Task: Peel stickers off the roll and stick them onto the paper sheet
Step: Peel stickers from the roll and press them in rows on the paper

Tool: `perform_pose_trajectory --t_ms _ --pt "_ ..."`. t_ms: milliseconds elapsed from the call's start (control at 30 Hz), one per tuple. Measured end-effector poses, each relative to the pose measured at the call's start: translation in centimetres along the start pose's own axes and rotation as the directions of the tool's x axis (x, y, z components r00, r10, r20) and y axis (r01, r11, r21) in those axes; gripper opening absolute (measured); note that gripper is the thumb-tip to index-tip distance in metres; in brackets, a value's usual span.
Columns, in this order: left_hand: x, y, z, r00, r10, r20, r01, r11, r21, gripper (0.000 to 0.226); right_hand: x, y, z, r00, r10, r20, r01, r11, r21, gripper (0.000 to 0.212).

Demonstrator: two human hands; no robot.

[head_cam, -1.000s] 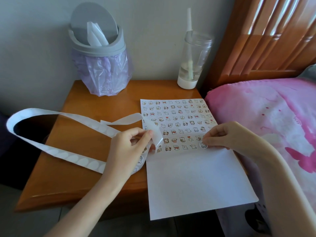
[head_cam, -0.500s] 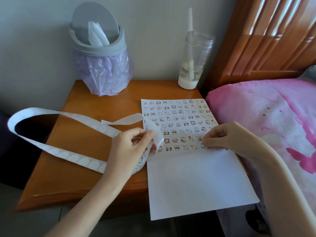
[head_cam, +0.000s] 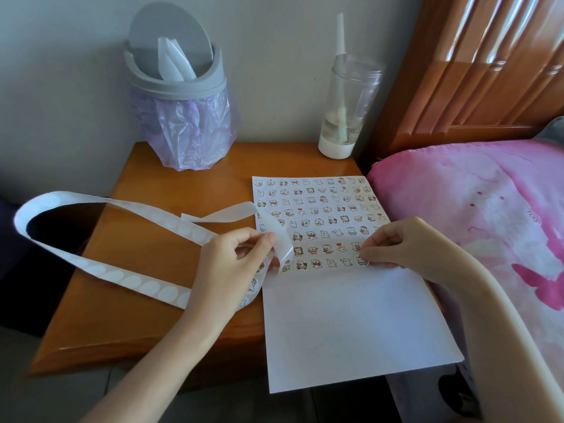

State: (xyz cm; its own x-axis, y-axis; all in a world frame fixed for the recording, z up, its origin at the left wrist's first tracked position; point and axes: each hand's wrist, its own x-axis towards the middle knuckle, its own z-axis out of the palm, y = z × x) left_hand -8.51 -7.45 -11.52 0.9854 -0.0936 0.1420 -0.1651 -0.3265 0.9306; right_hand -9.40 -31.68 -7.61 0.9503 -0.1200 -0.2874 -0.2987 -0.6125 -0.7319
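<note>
A white paper sheet [head_cam: 351,325] lies on the wooden bedside table [head_cam: 146,257], its upper half filled with rows of small cartoon stickers, its lower half bare and overhanging the table's front edge. My left hand [head_cam: 235,264] pinches the white sticker roll strip [head_cam: 100,270] at the sheet's left edge, where the backing curls up. The strip loops far out to the left. My right hand [head_cam: 399,245] presses fingertips on a sticker [head_cam: 361,260] at the right end of the lowest sticker row.
A grey swing-lid bin [head_cam: 180,96] with a purple bag stands at the table's back left. A clear bottle [head_cam: 348,108] with a straw stands at the back right. A pink-covered bed [head_cam: 488,227] and wooden headboard [head_cam: 488,65] border the right side.
Almost nothing has moved. My right hand's fingertips stay pressed on the same sticker, and my left hand keeps its pinch on the strip.
</note>
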Motion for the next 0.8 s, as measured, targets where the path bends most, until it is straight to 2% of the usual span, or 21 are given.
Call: perform_pose_trajectory --t_ms 433,633,800 --pt "0.11 -0.47 0.03 1.000 0.005 0.010 -0.005 0.999 0.044 0.010 0.28 0.66 0.33 0.998 -0.052 -0.024 0.050 0.994 -0.093 0.006" --pt "0.20 -0.74 0.09 1.000 0.001 0.009 -0.001 0.997 0.074 0.015 0.43 0.76 0.25 0.998 -0.063 -0.027 0.059 0.990 -0.130 0.034" --pt "0.20 -0.82 0.12 1.000 0.011 -0.002 -0.011 0.995 0.098 0.017 0.61 1.02 0.31 0.998 -0.062 0.005 0.063 0.992 -0.111 0.033"
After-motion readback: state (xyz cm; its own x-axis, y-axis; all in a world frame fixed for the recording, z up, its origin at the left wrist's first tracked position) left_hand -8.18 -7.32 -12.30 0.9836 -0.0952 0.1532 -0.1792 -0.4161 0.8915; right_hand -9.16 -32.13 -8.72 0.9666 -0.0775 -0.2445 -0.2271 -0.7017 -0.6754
